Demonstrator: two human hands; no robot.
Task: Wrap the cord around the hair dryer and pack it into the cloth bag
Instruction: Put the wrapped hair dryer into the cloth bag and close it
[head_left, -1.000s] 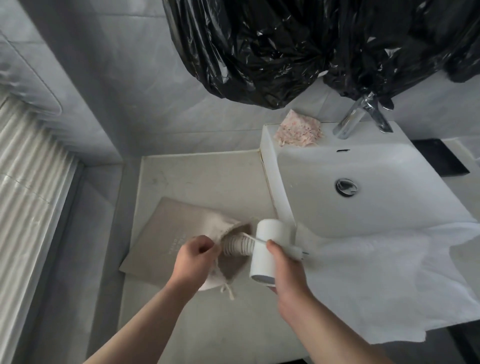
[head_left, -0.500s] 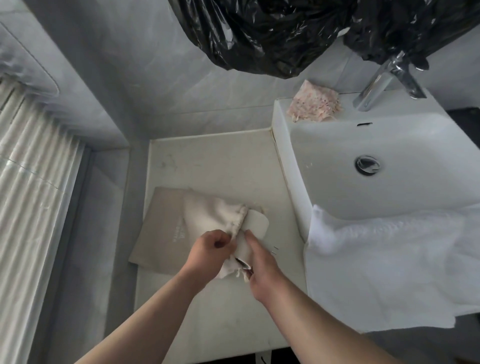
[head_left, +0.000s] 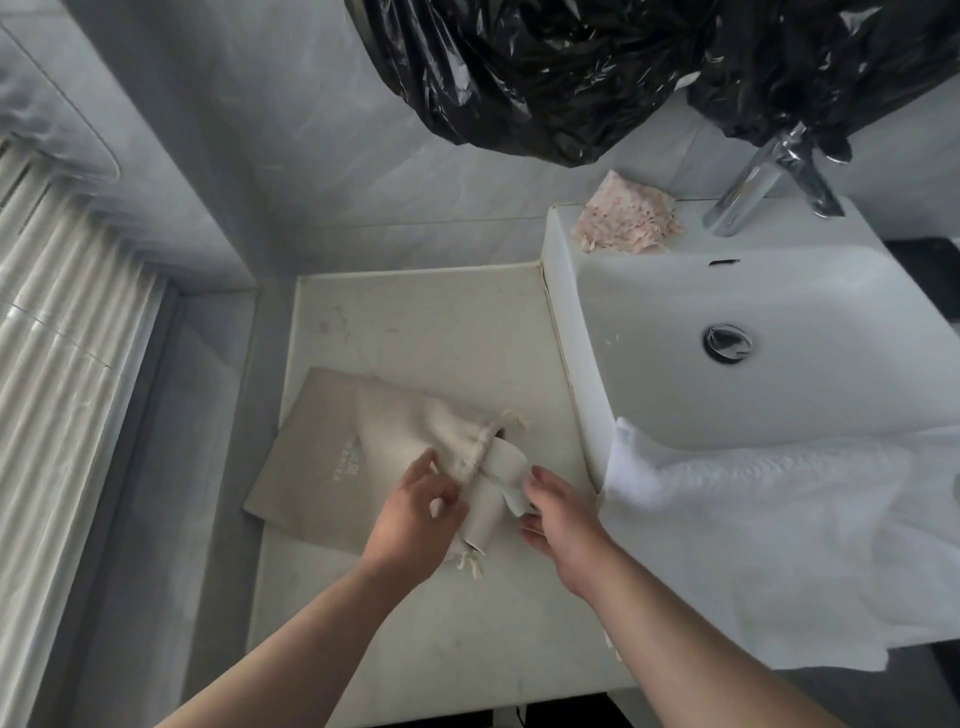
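Dryer (head_left: 500, 470) (half in bag (head_left: 405, 423)) between fingers (head_left: 538, 474)

Only one feed on my end, the head cam, so there's no second angle to cross-check. It sits high and looks steeply down and forward over the pale beige countertop (head_left: 415, 322), near enough that both forearms run in from 6 o'clock. The left hand (head_left: 410, 519) and right hand (head_left: 563, 519) meet just below centre at the cream drawstring cloth bag (head_left: 415, 421). The wide lens bends the edges: white ceramic basin (head_left: 649, 312) at 3 o'clock, crinkly black plastic sheet (head_left: 545, 78) at 12 to 1, white ribbed panel (head_left: 62, 364) at 9.
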